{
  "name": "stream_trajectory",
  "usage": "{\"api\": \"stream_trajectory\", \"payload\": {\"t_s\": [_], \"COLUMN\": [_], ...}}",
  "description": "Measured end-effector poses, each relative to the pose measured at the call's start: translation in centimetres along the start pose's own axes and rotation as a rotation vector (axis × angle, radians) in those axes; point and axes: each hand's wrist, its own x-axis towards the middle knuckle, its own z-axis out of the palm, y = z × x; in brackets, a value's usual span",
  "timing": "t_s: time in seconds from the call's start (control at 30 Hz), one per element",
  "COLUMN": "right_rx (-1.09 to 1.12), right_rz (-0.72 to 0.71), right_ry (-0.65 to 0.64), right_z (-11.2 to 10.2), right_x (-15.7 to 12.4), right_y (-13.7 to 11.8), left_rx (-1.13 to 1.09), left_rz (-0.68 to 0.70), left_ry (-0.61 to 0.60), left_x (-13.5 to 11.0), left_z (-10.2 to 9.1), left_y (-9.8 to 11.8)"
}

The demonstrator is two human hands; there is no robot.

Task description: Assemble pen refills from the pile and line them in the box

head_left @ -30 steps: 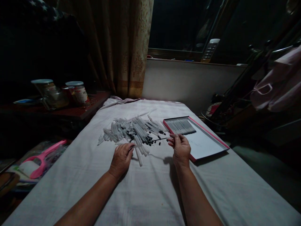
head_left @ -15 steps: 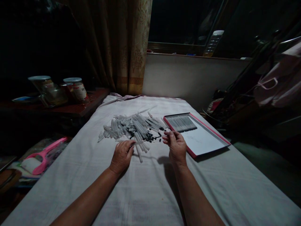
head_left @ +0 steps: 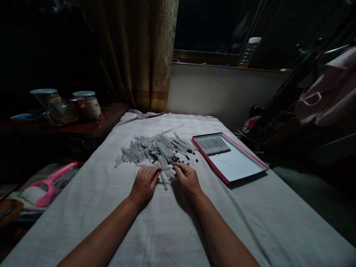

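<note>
A heap of pale plastic pen tubes (head_left: 155, 150) lies on the white cloth (head_left: 172, 226), with small black caps (head_left: 191, 157) scattered along its right side. My left hand (head_left: 144, 183) rests at the heap's near edge, fingers curled and pinching one tube that lies flat. Close beside it, my right hand (head_left: 188, 178) has its fingers bent down onto the same near edge; what they hold is hidden. To the right lies a red-rimmed white tray (head_left: 239, 165) with a neat row of finished pens (head_left: 214, 145) at its far end.
Two lidded jars (head_left: 89, 105) stand on a dark wooden side table (head_left: 83, 129) at the left. A pink-handled tool (head_left: 52, 181) lies lower left. A curtain (head_left: 150, 55) and a window sill with a remote (head_left: 248, 52) are behind. Pink cloth (head_left: 328, 100) hangs at the right.
My right hand has moved left from the tray's corner, where it held a thin dark rod, down to the heap beside my left hand. The left hand has stayed put.
</note>
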Motion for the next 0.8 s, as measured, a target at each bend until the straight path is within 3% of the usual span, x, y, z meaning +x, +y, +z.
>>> {"api": "stream_trajectory", "payload": {"t_s": [0.17,0.3,0.53,0.67,0.8], "right_rx": [-0.545,-0.824,-0.617,-0.327,0.002], "right_rz": [-0.034,0.086,0.141,0.194,0.255], "right_ry": [0.147,0.093,0.123,0.136,0.073], "right_z": [-3.2,-4.3,-3.8,-3.4,-1.7], "right_x": [1.3,1.9,2.0,1.8,1.1], "right_y": [0.8,1.0,1.1,1.2,0.4], "left_rx": [0.017,0.018,0.011,-0.008,-0.033], "left_rz": [-0.042,-0.044,-0.024,-0.018,-0.004], "left_ry": [0.015,0.020,0.017,0.016,0.013], "left_x": [0.0,0.1,0.1,0.1,0.1], "left_z": [0.1,0.2,0.1,0.1,-0.1], "left_y": [-0.2,-0.3,-0.2,-0.1,0.1]}}
